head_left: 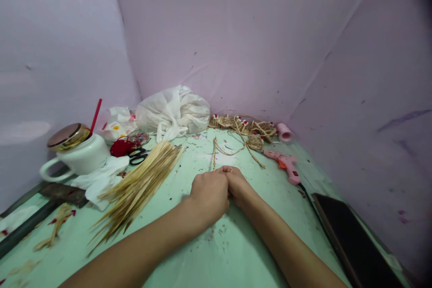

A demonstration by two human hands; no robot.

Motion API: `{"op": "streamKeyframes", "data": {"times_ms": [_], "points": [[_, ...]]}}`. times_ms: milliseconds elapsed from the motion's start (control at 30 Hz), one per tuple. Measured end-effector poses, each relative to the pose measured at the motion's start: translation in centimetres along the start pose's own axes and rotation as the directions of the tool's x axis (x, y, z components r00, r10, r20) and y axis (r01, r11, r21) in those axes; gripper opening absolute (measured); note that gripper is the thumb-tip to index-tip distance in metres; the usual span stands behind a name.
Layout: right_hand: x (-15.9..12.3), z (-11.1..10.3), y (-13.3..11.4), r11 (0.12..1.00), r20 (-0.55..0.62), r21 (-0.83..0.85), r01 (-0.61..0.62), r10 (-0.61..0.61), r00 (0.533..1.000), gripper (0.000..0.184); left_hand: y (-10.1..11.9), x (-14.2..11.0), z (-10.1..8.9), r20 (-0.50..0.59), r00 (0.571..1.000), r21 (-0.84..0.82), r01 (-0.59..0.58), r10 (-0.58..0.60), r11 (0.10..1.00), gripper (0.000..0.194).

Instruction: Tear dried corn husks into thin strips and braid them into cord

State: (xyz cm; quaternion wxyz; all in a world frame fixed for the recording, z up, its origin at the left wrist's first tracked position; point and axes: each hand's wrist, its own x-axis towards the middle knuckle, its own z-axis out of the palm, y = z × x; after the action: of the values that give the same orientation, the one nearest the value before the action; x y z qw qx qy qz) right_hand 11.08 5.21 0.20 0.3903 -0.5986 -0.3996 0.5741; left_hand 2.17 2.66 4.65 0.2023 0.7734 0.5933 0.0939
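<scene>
A thin braided straw cord (214, 153) runs away from me over the pale green tabletop, its near end disappearing into my closed hands. My left hand (209, 194) is a fist with the knuckles up, and it hides the near end of the cord. Pressed against it, my right hand (236, 184) has its fingers curled in at the same spot. What the fingertips do between the two hands is hidden. To the left lies a fanned bundle of dry straw strips (141, 184), apart from both hands.
At the back are a white plastic bag (173, 110), coiled straw cords (243, 126) and a pink spool (284, 132). A pink glue gun (283, 163) and a dark flat object (351, 238) lie right. Left are a white mug (89, 155), black-handled scissors (137, 157) and a hammer (64, 194).
</scene>
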Motion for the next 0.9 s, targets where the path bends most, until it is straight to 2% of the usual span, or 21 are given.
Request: {"op": "streamKeyframes", "data": {"times_ms": [100,133,200,233,267,367,433,500,567,633,700,800,833,900], "points": [[-0.1,-0.2,-0.3,0.999,0.036,-0.025,0.034,-0.033,0.999,0.009,-1.4,1.1,-1.8,0.08,0.997,-0.118,0.015,-0.006,0.993,0.004],[-0.1,-0.3,-0.4,0.998,0.058,-0.044,0.041,-0.038,0.998,0.009,-2.0,1.6,-2.4,0.111,0.993,-0.19,0.062,-0.041,0.98,0.008],[-0.1,-0.6,-0.6,0.997,0.117,-0.06,0.047,-0.04,0.992,0.013,-3.2,2.6,-3.2,0.102,0.983,-0.376,0.179,-0.152,0.909,0.014],[-0.1,-0.7,-0.6,0.997,0.145,-0.054,0.053,-0.045,0.988,0.015,-3.6,3.1,-3.2,0.142,0.97,-0.462,0.242,-0.198,0.853,0.015],[-0.1,-0.8,-0.6,0.997,0.17,-0.045,0.06,-0.052,0.984,0.016,-4.0,3.5,-3.0,0.227,0.951,-0.53,0.303,-0.212,0.792,0.014],[0.0,-0.9,-0.5,0.995,0.2,-0.043,0.086,-0.076,0.977,0.014,-4.6,4.3,-1.7,0.477,0.871,-0.64,0.436,-0.118,0.632,0.011],[0.3,-1.0,-0.2,0.989,0.194,-0.095,0.114,-0.094,0.977,0.013,-4.7,4.5,-0.9,0.515,0.853,-0.678,0.465,-0.083,0.569,0.01],[0.8,-1.2,0.1,0.956,0.185,-0.208,0.207,-0.169,0.968,0.014,-4.7,4.6,-0.6,0.481,0.868,-0.671,0.454,-0.121,0.586,0.01],[1.1,-1.6,0.5,0.844,0.206,-0.384,0.375,-0.317,0.926,0.013,-4.7,4.5,-0.5,0.426,0.888,-0.608,0.423,-0.173,0.672,0.013],[1.2,-2.0,0.6,0.645,0.265,-0.564,0.515,-0.449,0.853,0.011,-4.4,4.5,-0.5,0.366,0.909,-0.54,0.383,-0.2,0.749,0.017],[0.9,-2.2,0.5,0.463,0.31,-0.698,0.547,-0.493,0.813,0.011,-4.1,4.4,-0.4,0.3,0.931,-0.531,0.342,-0.205,0.775,0.02],[0.0,-2.1,-0.3,0.295,0.277,-0.842,0.451,-0.481,0.832,0.016,-3.5,4.2,-0.1,0.245,0.947,-0.566,0.315,-0.21,0.762,0.024],[-0.3,-2.0,-0.6,0.265,0.247,-0.876,0.402,-0.47,0.848,0.018,-3.3,4.2,0.0,0.24,0.947,-0.567,0.316,-0.215,0.76,0.025],[-0.9,-1.8,-1.3,0.266,0.172,-0.915,0.303,-0.422,0.89,0.019,-3.1,4.1,0.1,0.241,0.941,-0.553,0.334,-0.237,0.764,0.025]]}}
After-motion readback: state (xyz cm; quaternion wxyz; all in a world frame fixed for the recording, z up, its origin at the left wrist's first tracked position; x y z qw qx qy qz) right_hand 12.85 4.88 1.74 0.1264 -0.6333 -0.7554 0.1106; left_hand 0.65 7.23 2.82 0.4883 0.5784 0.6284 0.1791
